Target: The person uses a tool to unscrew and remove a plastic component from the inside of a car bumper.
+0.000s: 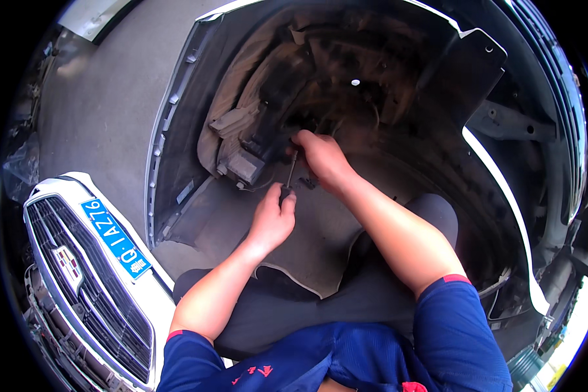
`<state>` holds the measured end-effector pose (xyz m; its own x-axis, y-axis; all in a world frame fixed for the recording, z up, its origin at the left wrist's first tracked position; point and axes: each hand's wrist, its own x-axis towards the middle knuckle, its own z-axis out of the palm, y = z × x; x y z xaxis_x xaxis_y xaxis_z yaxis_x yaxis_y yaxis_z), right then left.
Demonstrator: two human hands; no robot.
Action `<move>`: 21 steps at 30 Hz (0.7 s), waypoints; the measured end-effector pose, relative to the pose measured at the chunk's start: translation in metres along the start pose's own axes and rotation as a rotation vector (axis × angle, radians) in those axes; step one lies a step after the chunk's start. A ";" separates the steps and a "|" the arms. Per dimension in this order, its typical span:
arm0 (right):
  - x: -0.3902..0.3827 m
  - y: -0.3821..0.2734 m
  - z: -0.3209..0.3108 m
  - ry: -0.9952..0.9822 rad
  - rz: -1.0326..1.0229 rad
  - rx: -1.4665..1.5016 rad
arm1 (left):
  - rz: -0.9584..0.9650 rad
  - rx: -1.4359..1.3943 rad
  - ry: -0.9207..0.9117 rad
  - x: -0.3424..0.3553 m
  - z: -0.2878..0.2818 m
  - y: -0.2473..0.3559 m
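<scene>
My left hand (272,221) is closed around the dark handle of a screwdriver (292,171). Its thin metal shaft points up and away, toward the fingers of my right hand. My right hand (325,159) is bent over near the shaft's far end, its fingers curled together; what they pinch is hidden in the dark. Both hands are inside a dirty, dark wheel arch liner (255,72). Just left of them sits a grey, box-shaped part (242,166) with a thin wire by it.
A removed white front bumper with a dark grille (88,284) and blue number plate (115,238) lies at the left. White-edged body panels (503,179) curve round the right. My knees (436,212) are under my forearms. Grey floor (108,104) stretches out at the upper left.
</scene>
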<state>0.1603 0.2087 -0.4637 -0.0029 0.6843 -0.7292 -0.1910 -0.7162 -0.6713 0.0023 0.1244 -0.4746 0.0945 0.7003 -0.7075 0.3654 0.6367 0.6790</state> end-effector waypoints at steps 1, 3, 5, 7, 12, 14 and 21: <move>-0.007 -0.003 -0.002 -0.037 -0.146 -0.004 | 0.176 0.075 0.073 -0.007 -0.003 0.001; -0.018 -0.011 -0.017 -0.041 -0.240 -0.016 | 0.528 0.228 0.206 -0.021 -0.006 0.014; -0.033 -0.024 -0.026 -0.093 -0.257 0.129 | 0.508 0.205 0.201 -0.025 -0.010 0.022; -0.028 -0.027 -0.042 -0.155 -0.273 0.301 | 0.634 0.155 0.238 -0.024 -0.013 0.027; -0.044 -0.050 -0.046 -0.259 -0.286 0.450 | 0.747 0.076 0.300 -0.026 -0.023 0.054; -0.046 -0.053 -0.047 -0.288 -0.356 0.445 | 0.794 0.114 0.328 -0.026 -0.026 0.066; -0.047 -0.077 -0.045 -0.439 -0.495 0.353 | 0.998 0.457 0.349 -0.031 -0.022 0.152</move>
<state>0.2192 0.2254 -0.3834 -0.2122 0.9600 -0.1830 -0.5750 -0.2740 -0.7709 0.0346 0.2069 -0.3450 0.2953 0.9232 0.2462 0.5801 -0.3780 0.7216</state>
